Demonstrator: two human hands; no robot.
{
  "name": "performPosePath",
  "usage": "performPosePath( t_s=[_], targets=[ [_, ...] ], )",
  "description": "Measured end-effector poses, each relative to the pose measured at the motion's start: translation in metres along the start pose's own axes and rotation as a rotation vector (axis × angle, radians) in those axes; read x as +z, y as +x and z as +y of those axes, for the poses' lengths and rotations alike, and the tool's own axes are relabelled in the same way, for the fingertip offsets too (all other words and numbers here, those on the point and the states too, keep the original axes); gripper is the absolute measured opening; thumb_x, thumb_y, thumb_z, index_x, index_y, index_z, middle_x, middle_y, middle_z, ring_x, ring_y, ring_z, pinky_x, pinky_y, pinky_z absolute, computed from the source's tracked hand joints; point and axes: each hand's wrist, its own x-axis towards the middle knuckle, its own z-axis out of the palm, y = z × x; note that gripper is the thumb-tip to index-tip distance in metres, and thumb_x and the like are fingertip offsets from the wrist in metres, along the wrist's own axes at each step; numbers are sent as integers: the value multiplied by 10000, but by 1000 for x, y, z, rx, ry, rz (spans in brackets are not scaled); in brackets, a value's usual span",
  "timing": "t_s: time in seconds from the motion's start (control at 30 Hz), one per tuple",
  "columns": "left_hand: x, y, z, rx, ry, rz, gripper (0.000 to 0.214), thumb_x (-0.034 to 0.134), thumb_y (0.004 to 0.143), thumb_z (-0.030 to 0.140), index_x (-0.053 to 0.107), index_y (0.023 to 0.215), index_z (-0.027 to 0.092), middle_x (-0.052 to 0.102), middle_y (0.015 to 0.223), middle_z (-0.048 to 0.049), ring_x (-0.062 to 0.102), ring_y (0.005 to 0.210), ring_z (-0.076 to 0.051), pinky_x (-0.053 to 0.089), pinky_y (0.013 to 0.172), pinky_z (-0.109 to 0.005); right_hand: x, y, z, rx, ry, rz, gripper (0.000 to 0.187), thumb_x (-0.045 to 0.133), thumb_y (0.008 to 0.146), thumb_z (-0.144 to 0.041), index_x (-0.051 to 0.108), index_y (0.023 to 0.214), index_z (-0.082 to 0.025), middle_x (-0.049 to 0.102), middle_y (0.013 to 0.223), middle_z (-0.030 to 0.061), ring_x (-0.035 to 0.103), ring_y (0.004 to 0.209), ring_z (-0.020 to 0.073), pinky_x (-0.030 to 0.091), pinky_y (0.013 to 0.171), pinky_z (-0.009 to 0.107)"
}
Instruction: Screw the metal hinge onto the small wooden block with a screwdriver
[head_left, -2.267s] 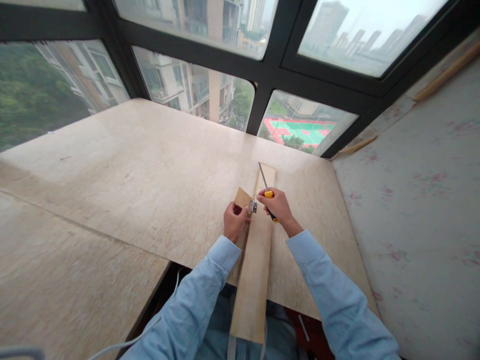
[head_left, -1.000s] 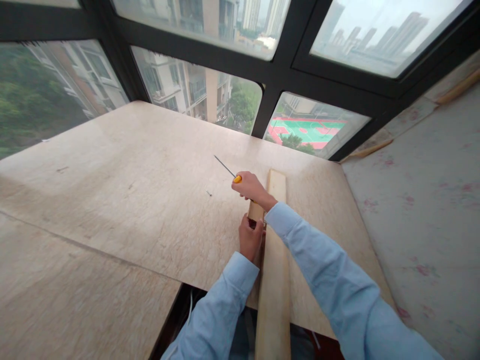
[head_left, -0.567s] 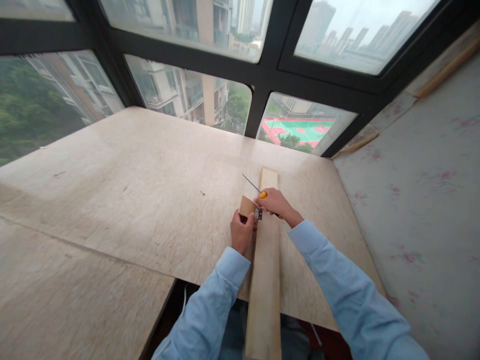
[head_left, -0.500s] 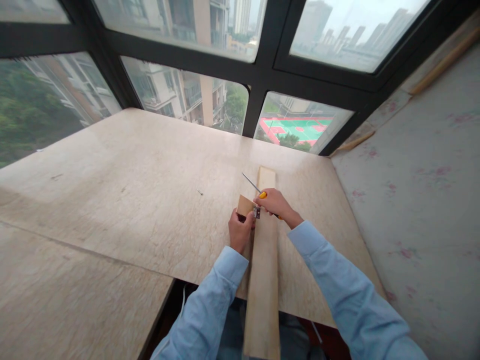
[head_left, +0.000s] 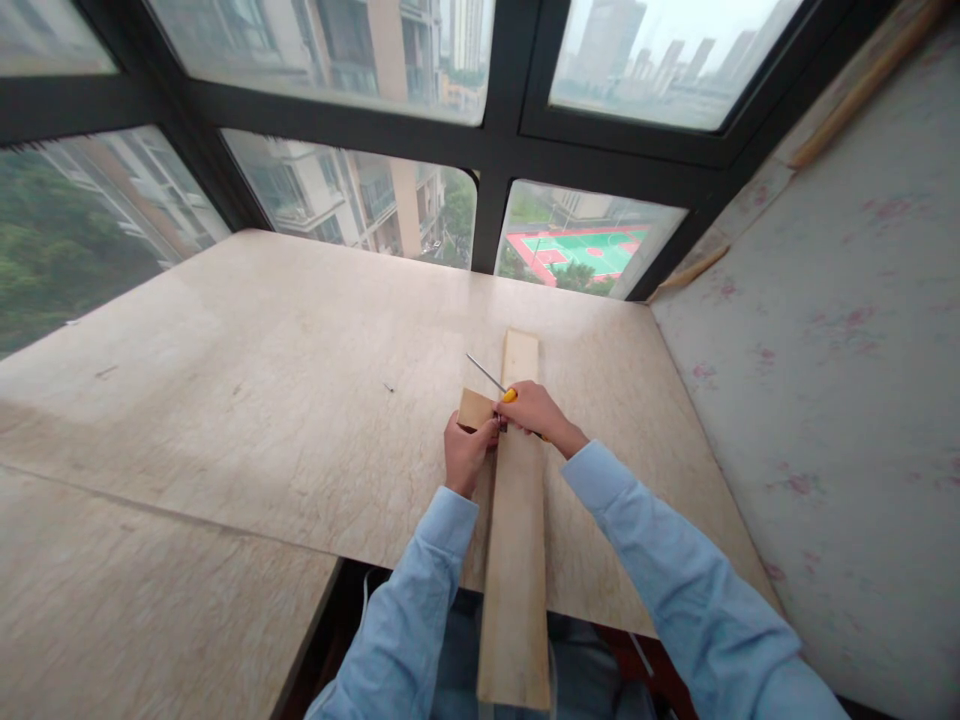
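My left hand (head_left: 465, 455) is closed on a small wooden block (head_left: 474, 407), holding it at the left edge of a long pale wooden board (head_left: 517, 560). A small metal hinge (head_left: 502, 424) sits by the block, partly covered by my fingers. My right hand (head_left: 535, 412) is wrapped round a screwdriver (head_left: 486, 372) with a yellow and black handle, its shaft pointing up and left away from the block. The right fingertips meet the hinge and block; whether they also pinch a screw cannot be seen.
The board lies on a beige marble-look tabletop (head_left: 300, 400) and overhangs its front edge above my lap. A tiny dark metal piece, perhaps a screw (head_left: 388, 387), lies to the left. Windows (head_left: 420, 200) stand behind, and a flowered wall (head_left: 825, 400) rises on the right.
The view has shifted slightly, so everything sits a little further left. My right fingers have closed in over the hinge, which showed more plainly before. Both holds are unchanged.
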Motion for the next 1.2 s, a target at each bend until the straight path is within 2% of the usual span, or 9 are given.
performPosePath(
  t_s=[0.3, 0.5, 0.7, 0.77, 0.87, 0.97, 1.1, 1.2],
  targets=[
    [10, -2, -4, 33, 90, 150, 318, 738, 637, 282, 601, 874, 120, 637, 735, -5, 604, 591, -135, 490, 478, -227, 5, 5, -6, 31, -65, -25, 75, 622, 709, -153, 664, 660, -116, 715, 629, 105, 541, 357, 111, 395, 360, 196],
    [9, 0, -12, 87, 143, 153, 318, 721, 674, 308, 582, 904, 139, 630, 779, -15, 612, 647, -148, 472, 498, -220, 1, 11, -14, 23, -101, -80, 127, 647, 698, -172, 640, 585, -116, 693, 584, 101, 535, 338, 112, 387, 351, 194],
    [10, -4, -11, 102, 154, 162, 297, 717, 683, 291, 561, 895, 154, 609, 769, 2, 579, 618, -128, 450, 490, -207, -6, 11, -15, -56, -248, -125, 86, 639, 717, -177, 672, 674, -111, 692, 598, 94, 570, 389, 131, 388, 375, 202],
    [10, -3, -12, 113, 170, 158, 294, 718, 692, 297, 564, 897, 154, 608, 777, 1, 570, 611, -120, 438, 489, -202, -9, 12, -15, -110, -316, -131, 61, 651, 705, -164, 686, 711, -115, 704, 629, 94, 611, 456, 146, 404, 419, 205],
    [10, -2, -14, 118, 176, 157, 290, 715, 701, 296, 565, 904, 153, 608, 776, 3, 559, 591, -113, 427, 485, -200, -13, 13, -16, -200, -385, -124, 49, 680, 697, -153, 696, 732, -124, 749, 806, 118, 697, 694, 185, 451, 549, 203],
    [10, -2, -16, 126, 163, 158, 267, 709, 704, 281, 561, 888, 157, 605, 751, 8, 558, 582, -116, 423, 488, -204, -16, 11, -15, -242, -408, -119, 66, 678, 720, -154, 709, 770, -125, 755, 913, 125, 711, 833, 208, 474, 628, 205],
    [11, -1, -20, 136, 148, 166, 285, 723, 702, 291, 574, 906, 159, 618, 757, 5, 576, 609, -125, 431, 519, -209, -20, 7, -11, -188, -324, -157, 155, 600, 807, -186, 711, 894, -123, 737, 779, 83, 675, 578, 147, 455, 491, 190],
    [11, 0, -23, 142, 157, 173, 291, 726, 704, 296, 589, 919, 156, 631, 764, -1, 586, 628, -131, 436, 542, -217, -21, 4, -9, -88, -185, -160, 142, 616, 817, -220, 690, 874, -113, 701, 679, 74, 621, 466, 129, 420, 399, 179]
  ],
)
